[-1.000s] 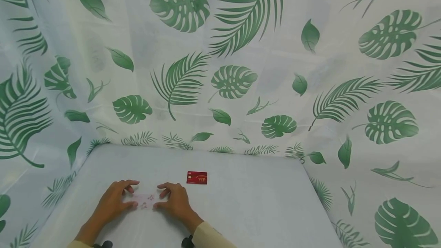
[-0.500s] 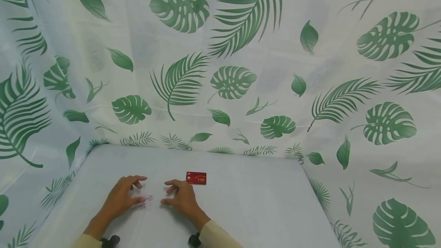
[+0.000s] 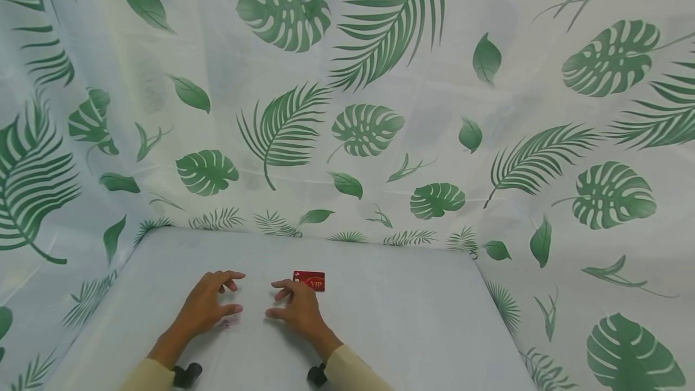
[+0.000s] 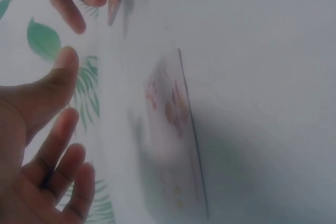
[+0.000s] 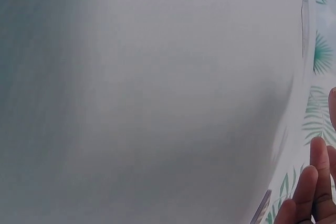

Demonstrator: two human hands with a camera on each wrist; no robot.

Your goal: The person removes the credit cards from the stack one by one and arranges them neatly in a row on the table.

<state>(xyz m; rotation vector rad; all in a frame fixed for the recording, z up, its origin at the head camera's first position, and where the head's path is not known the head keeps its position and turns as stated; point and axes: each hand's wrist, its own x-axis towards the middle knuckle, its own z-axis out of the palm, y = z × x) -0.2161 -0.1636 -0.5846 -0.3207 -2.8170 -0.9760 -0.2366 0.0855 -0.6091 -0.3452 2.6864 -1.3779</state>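
A pale pink card with a small flower print (image 4: 170, 114) lies flat on the white table. In the head view my left hand (image 3: 209, 302) hovers over it and hides most of it, thumb and fingers apart with nothing between them. To its right, my right hand (image 3: 305, 311) is held above the table, its fingers loosely bent and its grasp empty. A red VIP card (image 3: 317, 280) lies just behind the right hand, which covers its lower left corner in this view. Fingers (image 5: 307, 192) show at the lower right of the right wrist view.
The white tabletop (image 3: 412, 318) stretches out to the right of the hands. A white curtain with green leaf prints (image 3: 374, 65) stands behind the table and along both sides.
Both hands have come away from the pink card and moved right and farther forward. The right hand now overlaps the red card. Both cards lie where they were.
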